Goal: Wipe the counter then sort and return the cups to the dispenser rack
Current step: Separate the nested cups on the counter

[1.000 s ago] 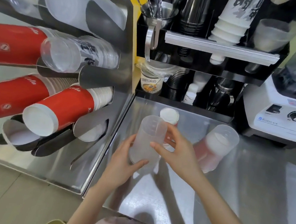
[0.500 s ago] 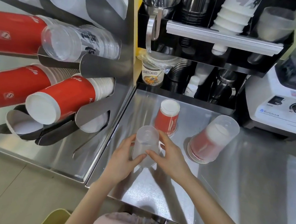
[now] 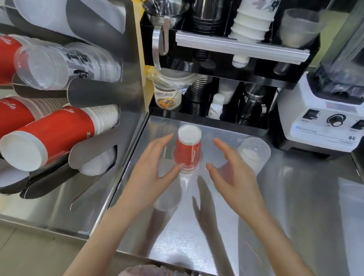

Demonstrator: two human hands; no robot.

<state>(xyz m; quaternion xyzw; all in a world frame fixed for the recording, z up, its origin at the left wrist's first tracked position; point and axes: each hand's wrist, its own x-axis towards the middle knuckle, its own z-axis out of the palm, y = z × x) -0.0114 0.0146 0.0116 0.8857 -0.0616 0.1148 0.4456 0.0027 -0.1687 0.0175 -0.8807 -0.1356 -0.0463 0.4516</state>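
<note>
A red paper cup (image 3: 187, 148) stands upside down on the steel counter (image 3: 303, 218), its rim inside a clear lid or cup. My left hand (image 3: 150, 172) and my right hand (image 3: 233, 174) hover open on either side of it, fingers spread, holding nothing. A frosted clear cup (image 3: 168, 195) stands upside down on the counter just under my left hand. Another frosted cup (image 3: 251, 154) with something red under it sits to the right, behind my right hand. The dispenser rack (image 3: 104, 93) on the left holds red cup stacks (image 3: 48, 135) and clear cup stacks (image 3: 67, 67).
A white blender (image 3: 326, 121) stands at the back right. A black shelf unit (image 3: 229, 59) behind the cups holds steel cups, white paper cups and a utensil holder. The counter's front edge runs just above my lap.
The frosted cup I held in both hands has been set upside down on the counter. Both hands have let go and moved forward around the red cup.
</note>
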